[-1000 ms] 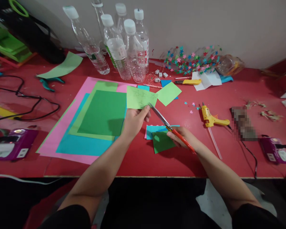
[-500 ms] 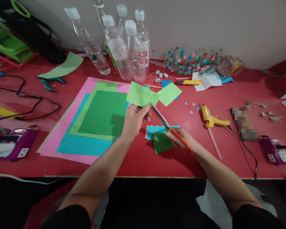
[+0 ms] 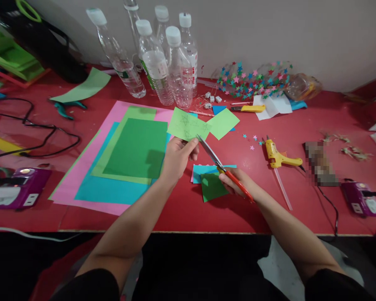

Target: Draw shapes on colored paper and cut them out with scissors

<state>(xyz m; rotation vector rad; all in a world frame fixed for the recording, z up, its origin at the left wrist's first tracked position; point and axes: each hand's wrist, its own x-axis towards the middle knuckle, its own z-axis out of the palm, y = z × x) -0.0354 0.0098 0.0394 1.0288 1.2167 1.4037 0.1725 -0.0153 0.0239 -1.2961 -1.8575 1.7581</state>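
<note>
My left hand (image 3: pixel 179 156) pinches the lower edge of a light green paper (image 3: pixel 192 124) with stars drawn on it in dark lines. My right hand (image 3: pixel 235 180) is closed round the red-orange handles of a pair of scissors (image 3: pixel 213 157). The blade tips touch or nearly touch the paper's lower edge, just right of my left thumb; whether they cut into it I cannot tell. Below the scissors lie small pieces of dark green paper (image 3: pixel 213 188) and blue paper (image 3: pixel 200 173). Another light green piece (image 3: pixel 224 124) rests behind the held paper.
Large coloured sheets (image 3: pixel 134 146) are stacked on the left of the red table (image 3: pixel 181 213). Plastic bottles (image 3: pixel 178 75) stand at the back, beside a string of paper stars (image 3: pixel 250 81). A yellow glue gun (image 3: pixel 278 155), a yellow cutter (image 3: pixel 252 108) and a purple power socket (image 3: pixel 362 198) lie to the right.
</note>
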